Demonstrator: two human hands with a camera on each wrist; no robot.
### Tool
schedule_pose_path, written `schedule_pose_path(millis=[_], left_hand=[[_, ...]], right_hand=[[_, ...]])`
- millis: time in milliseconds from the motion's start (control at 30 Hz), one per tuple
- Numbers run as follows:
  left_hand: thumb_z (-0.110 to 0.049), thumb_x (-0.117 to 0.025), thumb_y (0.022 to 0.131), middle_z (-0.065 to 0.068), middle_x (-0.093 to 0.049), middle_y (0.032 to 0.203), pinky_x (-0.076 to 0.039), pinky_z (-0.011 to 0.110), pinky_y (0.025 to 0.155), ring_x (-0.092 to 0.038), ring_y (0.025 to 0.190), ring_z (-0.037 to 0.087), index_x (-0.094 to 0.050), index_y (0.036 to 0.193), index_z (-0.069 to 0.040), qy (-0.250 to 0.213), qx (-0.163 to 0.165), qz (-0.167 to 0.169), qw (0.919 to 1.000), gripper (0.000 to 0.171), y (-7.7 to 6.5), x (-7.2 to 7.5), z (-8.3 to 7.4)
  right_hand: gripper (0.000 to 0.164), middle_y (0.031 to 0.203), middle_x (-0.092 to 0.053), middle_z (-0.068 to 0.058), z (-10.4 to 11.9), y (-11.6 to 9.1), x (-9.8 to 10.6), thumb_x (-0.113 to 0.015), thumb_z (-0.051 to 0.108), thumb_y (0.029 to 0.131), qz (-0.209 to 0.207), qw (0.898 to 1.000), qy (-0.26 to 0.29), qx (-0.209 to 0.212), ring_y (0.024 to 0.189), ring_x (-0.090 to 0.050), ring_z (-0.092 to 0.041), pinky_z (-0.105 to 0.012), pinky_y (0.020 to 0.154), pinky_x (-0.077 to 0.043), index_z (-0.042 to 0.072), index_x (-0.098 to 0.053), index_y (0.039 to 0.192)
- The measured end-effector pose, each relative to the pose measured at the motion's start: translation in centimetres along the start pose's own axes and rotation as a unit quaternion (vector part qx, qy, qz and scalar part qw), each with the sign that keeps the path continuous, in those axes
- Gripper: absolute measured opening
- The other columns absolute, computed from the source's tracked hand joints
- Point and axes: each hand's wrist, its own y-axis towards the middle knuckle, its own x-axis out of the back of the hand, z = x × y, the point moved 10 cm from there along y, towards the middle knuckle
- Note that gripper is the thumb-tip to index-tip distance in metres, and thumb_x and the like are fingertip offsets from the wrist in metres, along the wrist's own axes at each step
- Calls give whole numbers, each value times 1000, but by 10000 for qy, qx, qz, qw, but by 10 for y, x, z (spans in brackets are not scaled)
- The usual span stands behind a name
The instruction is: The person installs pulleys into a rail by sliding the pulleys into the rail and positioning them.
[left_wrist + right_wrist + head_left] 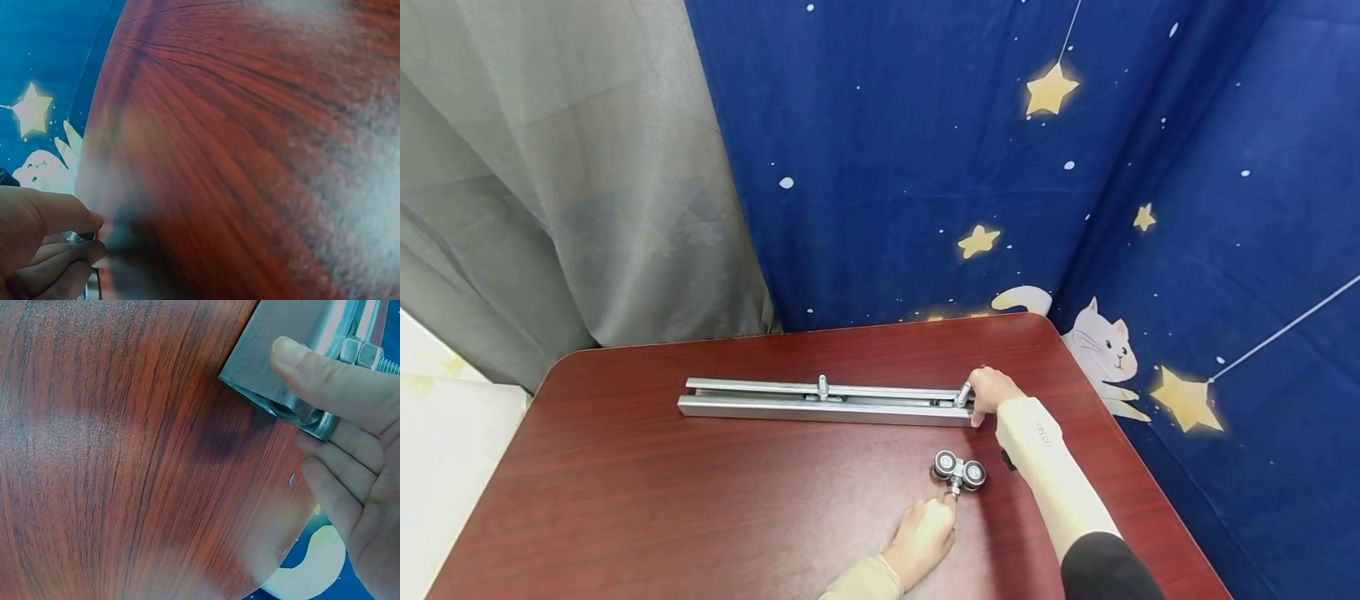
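Note:
A silver metal channel rail [760, 408] lies lengthwise on the table, its slot facing up. One threaded bolt [823, 387] stands up from the slot near the middle, and another bolt [962, 394] leans at the right end. My right hand [994, 392] grips that end, the thumb [312, 372] pressed along the rail's side and the other fingers around the far side. Nearer to me, my left hand [922, 533] pinches the stem of a roller trolley [957, 471], its dark wheels pointing toward the rail. In the left wrist view the fingers mostly hide the trolley.
The reddish-brown wooden table [625, 483] has rounded far corners. Behind it hang a grey curtain [587, 167] and a blue curtain [887, 167] with stars and a cat. A white surface [452, 467] is at the far left.

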Motion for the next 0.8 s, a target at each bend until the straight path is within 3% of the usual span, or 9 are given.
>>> schedule_pose_path(millis=[367,800], left_hand=[[-13,-69,61,-1,-59,58,-39,24,38,-54,46,17,-56,71,-12,-231,15,197,9995,16,6,7,4],[-19,-72,60,-2,-59,59,-38,25,37,-55,47,17,-53,63,-14,-215,-40,-553,9982,19,32,37,11]], right_hand=[[44,81,-58,-4,-1,1,-2,-89,16,43,59,10000,-42,-67,73,-52,-20,-38,69,-47,10,-65,79],[46,80,-59,-4,2,0,-2,-89,19,46,109,9999,-73,1,73,-51,-20,-37,68,-47,7,-65,83]])
